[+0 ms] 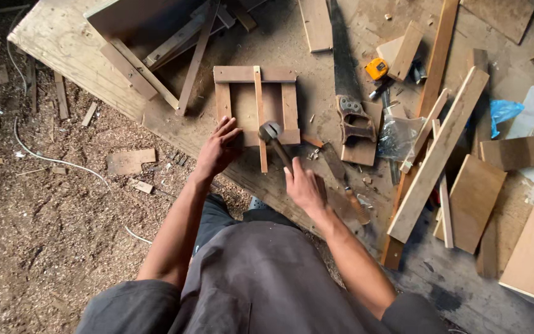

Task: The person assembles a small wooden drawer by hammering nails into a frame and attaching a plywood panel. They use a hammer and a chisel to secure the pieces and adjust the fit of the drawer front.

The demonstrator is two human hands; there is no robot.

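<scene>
Sawdust-strewn counter [316, 204]: my left hand [217, 150] presses flat, fingers spread, on the frame [256, 106]; right hand [305, 187] grips the hammer [274, 140]. I'd strike squarely.

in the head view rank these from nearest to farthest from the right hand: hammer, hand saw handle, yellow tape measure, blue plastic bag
1. Hammer: held in the right hand, head up at the small wooden frame.
2. Hand saw handle: up and to the right.
3. Yellow tape measure: farther up, beside the saw blade.
4. Blue plastic bag: far right.
</scene>
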